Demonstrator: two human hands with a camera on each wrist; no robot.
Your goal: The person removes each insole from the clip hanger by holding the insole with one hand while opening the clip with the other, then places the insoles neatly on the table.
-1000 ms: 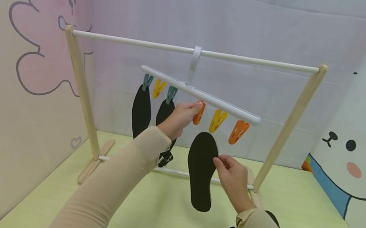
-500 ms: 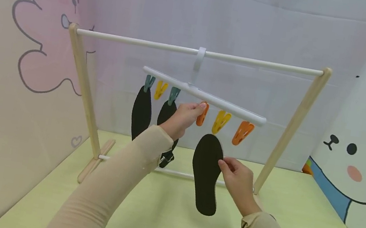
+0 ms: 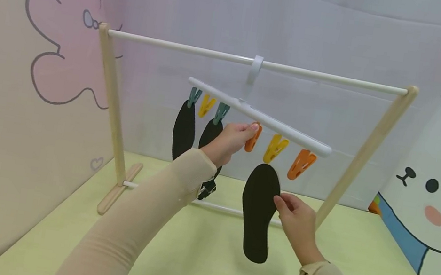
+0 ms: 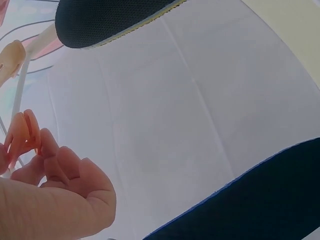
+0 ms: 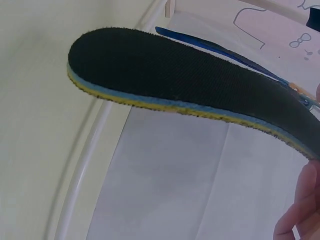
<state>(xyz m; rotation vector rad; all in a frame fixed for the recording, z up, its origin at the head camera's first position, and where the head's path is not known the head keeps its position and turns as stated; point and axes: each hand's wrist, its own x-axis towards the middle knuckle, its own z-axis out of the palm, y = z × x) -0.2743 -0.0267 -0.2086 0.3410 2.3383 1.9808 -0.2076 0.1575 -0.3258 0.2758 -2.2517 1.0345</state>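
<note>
My left hand pinches an orange clothespin on the white clip hanger; this clothespin also shows in the left wrist view. With thumb and fingers, my right hand pinches the right edge of a black insole, which is upright. Its top lies just below a yellow clothespin; whether they touch, I cannot tell. The right wrist view shows the insole's blue and yellow layered edge. Two more black insoles hang from green clothespins, one partly behind my left hand and arm.
The hanger tilts down to the right from a white rod on a wooden-sided rack. Another orange clothespin hangs at its right end, a yellow one on the left. Below is a pale green tabletop.
The whole head view has shifted, so rack and hands appear further right. The right hand's insole has moved slightly right, under the yellow clothespin. The left hand keeps its pinch on the orange clothespin.
</note>
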